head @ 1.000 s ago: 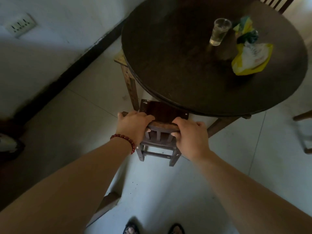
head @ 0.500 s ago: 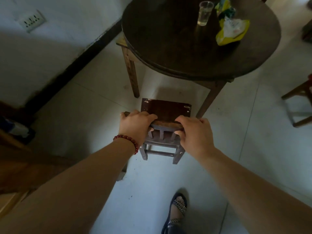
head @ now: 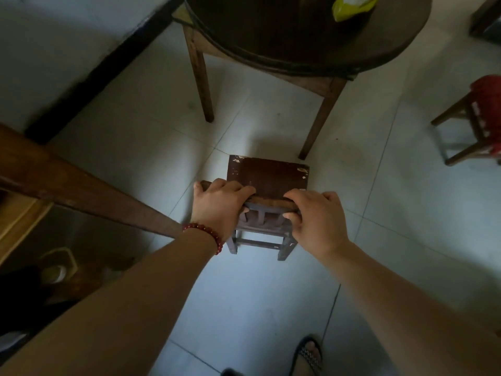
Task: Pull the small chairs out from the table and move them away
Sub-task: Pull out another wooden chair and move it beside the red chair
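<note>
We count two small seats on the tiled floor [head: 271,308]: one dark wooden small chair [head: 267,176] standing clear of the round worktop [head: 311,44], just in front of its two visible legs, and one stool with a red seat [head: 477,118] well apart at the right edge. Our left hand [head: 218,203], with one red bead bracelet [head: 207,233] on the wrist, and our right hand [head: 315,217] are both wrapped tight around the chair's top rail. One yellow packet [head: 352,5] lies on the worktop, its printing unreadable, and one sandalled foot [head: 309,354] shows below.
</note>
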A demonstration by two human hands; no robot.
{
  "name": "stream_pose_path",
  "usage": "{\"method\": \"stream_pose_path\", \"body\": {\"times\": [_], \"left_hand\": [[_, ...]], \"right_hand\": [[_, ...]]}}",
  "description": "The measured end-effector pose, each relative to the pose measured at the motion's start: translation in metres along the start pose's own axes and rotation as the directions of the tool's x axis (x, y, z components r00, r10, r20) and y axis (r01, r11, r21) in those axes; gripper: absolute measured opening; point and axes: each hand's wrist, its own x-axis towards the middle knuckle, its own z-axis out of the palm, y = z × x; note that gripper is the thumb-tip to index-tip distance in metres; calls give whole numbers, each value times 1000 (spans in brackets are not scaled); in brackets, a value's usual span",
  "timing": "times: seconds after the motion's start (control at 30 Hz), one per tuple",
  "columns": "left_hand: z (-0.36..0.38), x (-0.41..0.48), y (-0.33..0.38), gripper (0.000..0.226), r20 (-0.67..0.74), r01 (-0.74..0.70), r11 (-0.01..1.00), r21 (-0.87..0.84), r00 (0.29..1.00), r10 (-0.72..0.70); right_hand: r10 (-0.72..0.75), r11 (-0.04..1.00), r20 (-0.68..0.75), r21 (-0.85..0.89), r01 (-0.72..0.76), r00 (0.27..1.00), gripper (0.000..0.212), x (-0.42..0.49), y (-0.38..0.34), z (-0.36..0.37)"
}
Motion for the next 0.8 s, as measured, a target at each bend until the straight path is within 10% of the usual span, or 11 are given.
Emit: {"method": "stream_pose_path", "body": {"times": [0.8], "left_hand": [[35,-62,28,32,48,93,994,-60,995,-90]], "right_hand": [[3,1000,74,25,-5,997,27,-69,6,27]]}}
